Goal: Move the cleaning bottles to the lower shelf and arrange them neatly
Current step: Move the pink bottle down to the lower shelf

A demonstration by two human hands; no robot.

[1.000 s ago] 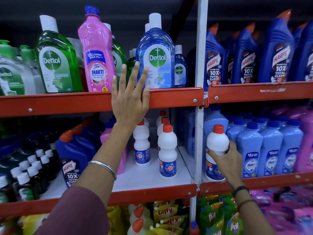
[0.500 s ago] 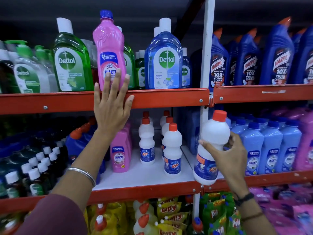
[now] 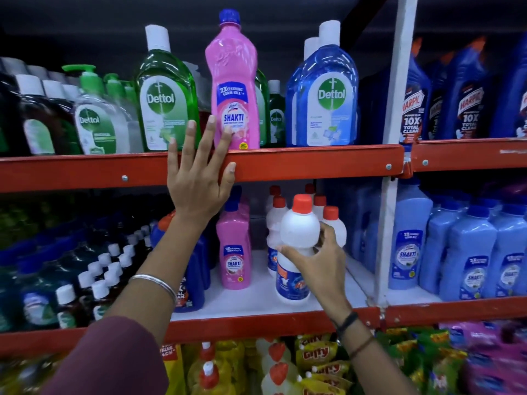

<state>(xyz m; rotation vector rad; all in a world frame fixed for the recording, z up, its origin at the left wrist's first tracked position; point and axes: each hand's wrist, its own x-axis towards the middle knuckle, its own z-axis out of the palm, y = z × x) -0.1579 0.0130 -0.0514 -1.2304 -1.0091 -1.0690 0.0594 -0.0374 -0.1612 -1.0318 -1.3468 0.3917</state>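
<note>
My right hand [image 3: 319, 262] grips a white bottle with a red cap [image 3: 298, 238], held upright at the front of the lower white shelf [image 3: 256, 305], just ahead of several matching white bottles [image 3: 330, 223]. My left hand [image 3: 199, 178] is raised flat with fingers spread against the orange rail of the upper shelf [image 3: 313, 163]. Its fingertips touch the base of a tall pink Shakti bottle [image 3: 233, 89] on that shelf. A shorter pink Shakti bottle [image 3: 233, 252] stands on the lower shelf.
Green Dettol [image 3: 165, 95] and blue Dettol [image 3: 325, 98] bottles flank the tall pink one. Dark blue Harpic bottles [image 3: 467, 98] fill the upper right bay, light blue Shakti bottles [image 3: 467, 252] the lower right. A white upright post [image 3: 390, 166] divides the bays.
My right hand carried the white bottle from the right bay leftwards, past the post, onto the middle lower shelf. My left hand slid left along the rail to the tall pink bottle.
</note>
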